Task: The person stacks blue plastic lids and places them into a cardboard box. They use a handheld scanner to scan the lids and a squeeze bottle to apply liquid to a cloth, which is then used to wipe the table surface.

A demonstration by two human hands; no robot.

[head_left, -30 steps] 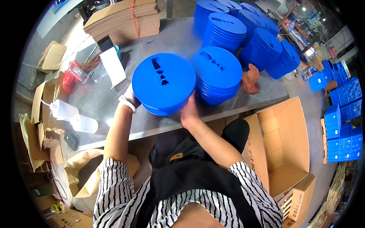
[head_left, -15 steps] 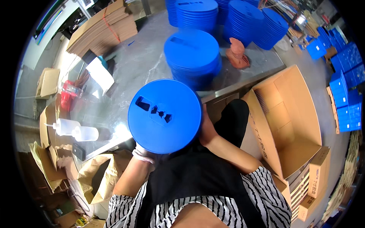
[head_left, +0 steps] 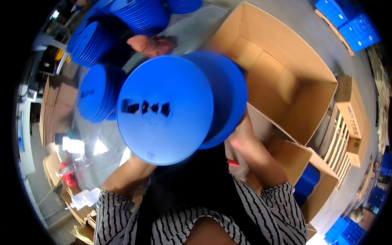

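Observation:
A large blue plastic reel (head_left: 163, 118), with two round flanges and slots around its centre hole, is held up in front of my body. My right hand (head_left: 242, 123) grips its right side, most of the fingers hidden behind the rear flange. From the lower left my left forearm (head_left: 130, 173) reaches beneath the reel; the flange covers that hand, and the reel appears to rest in it. Just left of the reel stands a stack of blue discs (head_left: 93, 96) on the grey table (head_left: 96, 136). To the right is a tall open cardboard box (head_left: 277, 77).
Further stacks of blue discs (head_left: 141, 16) and a reddish cloth (head_left: 152, 45) are on the table's far part. A smaller carton (head_left: 322, 200) at the right holds something blue. Beyond it lie a slatted pallet (head_left: 339, 141) and boxes. White squeeze bottles (head_left: 85, 199) stand left.
My view and body have turned right, toward the open box. The reel has tilted, so its second flange now shows. Both arms have moved along with it.

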